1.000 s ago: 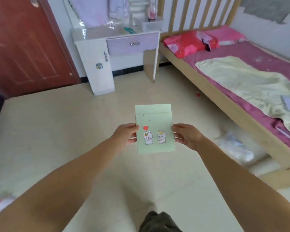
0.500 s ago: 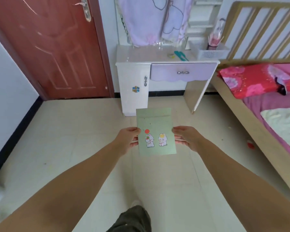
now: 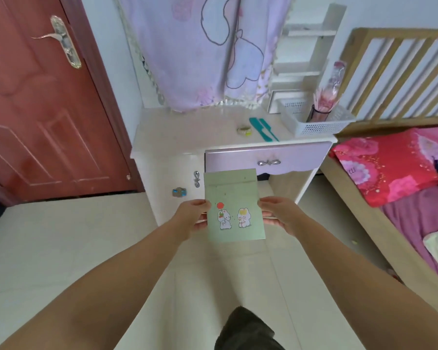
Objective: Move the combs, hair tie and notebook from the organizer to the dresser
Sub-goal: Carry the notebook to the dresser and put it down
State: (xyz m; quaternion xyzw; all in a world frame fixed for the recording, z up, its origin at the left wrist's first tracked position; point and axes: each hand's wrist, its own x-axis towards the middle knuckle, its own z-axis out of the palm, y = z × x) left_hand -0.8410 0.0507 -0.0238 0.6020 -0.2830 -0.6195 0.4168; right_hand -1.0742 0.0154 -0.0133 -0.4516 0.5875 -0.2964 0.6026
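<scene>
A pale green notebook (image 3: pixel 234 205) with two cartoon rabbits on its cover is held out in front of me, over the floor just short of the dresser. My left hand (image 3: pixel 191 217) grips its left edge and my right hand (image 3: pixel 280 213) grips its right edge. On the white dresser top (image 3: pixel 187 132) lie two teal combs (image 3: pixel 263 128) side by side and a small hair tie (image 3: pixel 244 130) to their left. A white mesh organizer basket (image 3: pixel 316 120) stands at the dresser's right end.
A dark cup of pink sticks (image 3: pixel 324 109) stands in the basket. The dresser has a lilac drawer (image 3: pixel 266 160) and a cabinet door below. A red-brown door (image 3: pixel 41 102) is at left; a wooden bed (image 3: pixel 395 173) with red pillow at right. A curtain (image 3: pixel 208 49) hangs behind the dresser.
I have walked closer to the dresser, which now fills the upper middle of the view. The notebook stays held the same way between both hands.
</scene>
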